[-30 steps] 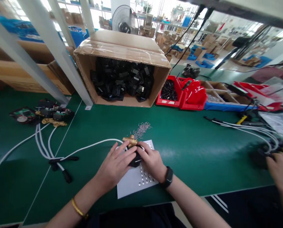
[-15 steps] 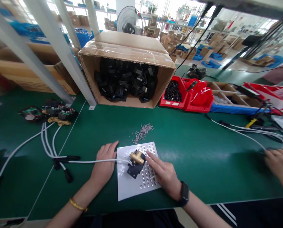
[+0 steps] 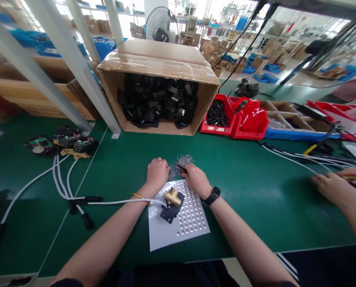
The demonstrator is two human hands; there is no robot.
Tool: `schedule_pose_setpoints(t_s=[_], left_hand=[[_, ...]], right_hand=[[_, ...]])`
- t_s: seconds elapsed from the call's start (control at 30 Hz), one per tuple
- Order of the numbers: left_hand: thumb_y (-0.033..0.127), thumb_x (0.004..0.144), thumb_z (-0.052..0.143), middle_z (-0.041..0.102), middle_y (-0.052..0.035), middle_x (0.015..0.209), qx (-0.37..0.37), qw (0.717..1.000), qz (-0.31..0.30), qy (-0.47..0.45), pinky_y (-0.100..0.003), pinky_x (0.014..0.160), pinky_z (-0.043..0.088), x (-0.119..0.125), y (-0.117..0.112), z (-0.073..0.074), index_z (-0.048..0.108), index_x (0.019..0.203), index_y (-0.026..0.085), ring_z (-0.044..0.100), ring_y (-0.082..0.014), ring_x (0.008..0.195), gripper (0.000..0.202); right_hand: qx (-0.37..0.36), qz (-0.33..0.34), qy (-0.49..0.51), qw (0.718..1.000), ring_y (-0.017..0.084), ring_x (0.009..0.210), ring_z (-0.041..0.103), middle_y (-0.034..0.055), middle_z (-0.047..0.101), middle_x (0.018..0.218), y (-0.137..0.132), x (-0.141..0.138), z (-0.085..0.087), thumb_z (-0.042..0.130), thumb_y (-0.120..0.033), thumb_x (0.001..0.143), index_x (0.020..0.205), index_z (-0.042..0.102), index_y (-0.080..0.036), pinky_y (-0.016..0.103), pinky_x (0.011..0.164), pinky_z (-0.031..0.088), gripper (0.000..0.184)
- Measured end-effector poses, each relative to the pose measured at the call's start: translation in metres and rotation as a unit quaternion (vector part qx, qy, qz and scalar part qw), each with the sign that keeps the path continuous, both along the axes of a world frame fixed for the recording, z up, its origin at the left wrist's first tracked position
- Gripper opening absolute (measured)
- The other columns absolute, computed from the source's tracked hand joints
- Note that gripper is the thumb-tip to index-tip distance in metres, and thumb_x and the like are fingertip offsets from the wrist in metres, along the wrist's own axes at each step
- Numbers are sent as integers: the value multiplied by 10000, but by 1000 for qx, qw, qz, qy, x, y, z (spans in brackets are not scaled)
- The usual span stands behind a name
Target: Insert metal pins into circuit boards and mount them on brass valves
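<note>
A loose pile of small metal pins [image 3: 184, 160] lies on the green table. At its left edge is my left hand [image 3: 158, 172], fingers curled and closed; whatever they hold is hidden. My right hand [image 3: 197, 180] is closed around a thin dark tool [image 3: 181, 167], possibly tweezers, whose tip reaches into the pins. Below both hands lies a white sheet [image 3: 161, 237] with rows of round shiny dots [image 3: 192, 219]. On this sheet rests a black housing [image 3: 168, 214] with a brass valve body [image 3: 172, 197] on top. Its white cable [image 3: 115, 203] runs left, passing by my left wrist.
A cardboard box [image 3: 160, 56] of black parts stands behind. Red bins [image 3: 218, 129] and a divided tray [image 3: 300, 134] line the back right. Circuit assemblies [image 3: 73, 141] with cables sit left. A co-worker's hands [image 3: 333, 187] work at the right; another hand shows far left.
Both hands have moved away from the brass valve and housing, forward to the pins. A dark tool now shows in my right hand. The co-worker's hands at right have shifted left.
</note>
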State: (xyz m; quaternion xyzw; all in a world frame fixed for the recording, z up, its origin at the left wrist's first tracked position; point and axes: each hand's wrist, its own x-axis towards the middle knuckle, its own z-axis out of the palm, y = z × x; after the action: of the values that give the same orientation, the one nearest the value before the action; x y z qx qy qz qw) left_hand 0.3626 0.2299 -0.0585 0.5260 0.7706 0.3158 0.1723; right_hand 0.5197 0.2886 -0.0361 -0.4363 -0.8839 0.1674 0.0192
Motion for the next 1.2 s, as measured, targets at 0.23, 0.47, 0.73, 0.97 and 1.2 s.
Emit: schedule_pose_setpoints(t_s=[0.23,0.47,0.73,0.97,1.2], left_hand=[[205,783,511,588,-22,737,21,979,-33,-201,-263,655,446,-11,-27,1,568,858,149,556,-147,690,110],[279,721,575,658,-36,688,-3,947,-42,-319,-239,586,471,-10,-50,16,652,808,140,607,-153,641,181],[258,736,555,615,-35,752,-64,931,-157,-325,-245,622,456,-1,-44,14,622,742,156,578,-152,694,122],[230,865,428,597,-40,816,-6,951,-286,-115,-281,727,428,-6,-45,12,575,795,179,545,-164,792,171],[218,854,517,642,-71,976,77,923,-375,-29,-328,830,436,-14,-51,4,582,999,187,562,-187,921,162]], right_hand=[[1,77,-35,996,177,847,601,21,599,990,1,-1,8,547,-243,859,976,570,-237,243,647,405,120],[8,87,-37,996,174,708,592,114,590,976,-3,0,24,382,-64,855,930,555,-150,265,590,409,207],[-243,-202,417,852,99,533,469,-4,591,721,-63,48,2,566,-264,781,932,598,-162,218,493,379,185],[-205,-263,389,859,155,606,582,28,668,706,-84,36,-12,654,-223,722,769,668,-168,256,562,464,74],[19,-57,350,935,171,861,651,69,697,928,-93,38,-15,454,-68,810,918,667,-183,304,781,540,265]])
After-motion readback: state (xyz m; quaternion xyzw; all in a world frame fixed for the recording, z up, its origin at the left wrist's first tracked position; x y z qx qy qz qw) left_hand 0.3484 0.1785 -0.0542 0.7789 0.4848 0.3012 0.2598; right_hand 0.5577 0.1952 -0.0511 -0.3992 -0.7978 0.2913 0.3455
